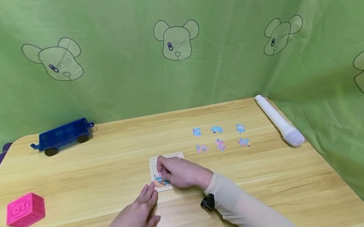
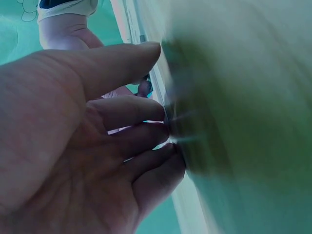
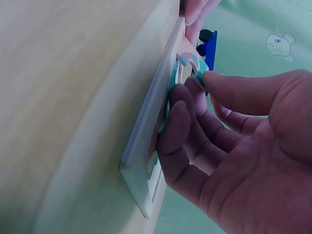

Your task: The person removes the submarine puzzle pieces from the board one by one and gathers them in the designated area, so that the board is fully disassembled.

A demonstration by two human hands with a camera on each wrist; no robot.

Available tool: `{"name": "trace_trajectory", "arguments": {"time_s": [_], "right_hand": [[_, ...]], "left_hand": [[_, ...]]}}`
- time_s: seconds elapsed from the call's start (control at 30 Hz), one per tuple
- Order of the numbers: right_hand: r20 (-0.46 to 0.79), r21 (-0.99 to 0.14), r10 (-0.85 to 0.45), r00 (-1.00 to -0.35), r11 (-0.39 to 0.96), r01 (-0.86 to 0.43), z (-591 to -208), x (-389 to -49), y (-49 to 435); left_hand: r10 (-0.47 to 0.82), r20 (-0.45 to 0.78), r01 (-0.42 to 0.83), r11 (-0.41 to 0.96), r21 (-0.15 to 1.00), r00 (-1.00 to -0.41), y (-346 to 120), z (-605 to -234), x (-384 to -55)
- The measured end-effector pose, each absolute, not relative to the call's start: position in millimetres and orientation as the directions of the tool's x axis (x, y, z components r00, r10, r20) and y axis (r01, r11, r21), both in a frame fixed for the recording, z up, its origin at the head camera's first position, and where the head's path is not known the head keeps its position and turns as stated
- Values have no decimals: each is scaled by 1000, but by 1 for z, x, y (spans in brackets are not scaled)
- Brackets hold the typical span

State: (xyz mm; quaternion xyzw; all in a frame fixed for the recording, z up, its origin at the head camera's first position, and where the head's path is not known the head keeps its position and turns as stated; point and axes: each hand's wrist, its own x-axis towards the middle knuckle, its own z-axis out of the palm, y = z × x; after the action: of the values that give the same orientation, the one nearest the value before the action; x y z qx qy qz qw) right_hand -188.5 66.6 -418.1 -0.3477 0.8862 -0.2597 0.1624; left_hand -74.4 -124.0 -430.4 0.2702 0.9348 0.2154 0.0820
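Observation:
A small cream puzzle tray lies flat on the table, with coloured pieces fitted along its lower part. Over the tray is my right hand, pinching a small puzzle piece between thumb and index finger; the piece is tilted in the right wrist view. The other fingers of that hand rest at the tray's pieces. My left hand lies with its fingers extended, fingertips right at the tray's lower left corner. In the left wrist view its palm shows nothing held.
Several loose puzzle pieces lie in two rows right of the tray. A white microphone lies near the right edge. A blue toy wagon stands at the back left, a pink cube at the left. Green curtain hangs behind.

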Motion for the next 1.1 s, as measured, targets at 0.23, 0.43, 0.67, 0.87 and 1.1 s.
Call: {"name": "trace_trajectory", "arguments": {"time_s": [0.23, 0.43, 0.67, 0.87, 1.1], "right_hand": [[-129, -575, -688, -714, 639, -511, -416, -187, 69], [-88, -596, -700, -709, 607, -526, -412, -188, 72], [-34, -695, -702, -711, 528, -488, -402, -191, 85], [-16, -766, -672, -740, 484, -424, -397, -192, 106], [-30, -813, -610, -792, 476, -335, -397, -195, 140]], "left_hand": [[539, -34, 470, 762, 447, -842, -124, -431, -74], [536, -36, 467, 765, 444, -843, -124, -430, -75], [538, -30, 471, 763, 443, -843, -125, -431, -76], [536, -31, 468, 763, 446, -844, -124, -430, -76], [544, -23, 479, 758, 443, -839, -125, -431, -76]]}}
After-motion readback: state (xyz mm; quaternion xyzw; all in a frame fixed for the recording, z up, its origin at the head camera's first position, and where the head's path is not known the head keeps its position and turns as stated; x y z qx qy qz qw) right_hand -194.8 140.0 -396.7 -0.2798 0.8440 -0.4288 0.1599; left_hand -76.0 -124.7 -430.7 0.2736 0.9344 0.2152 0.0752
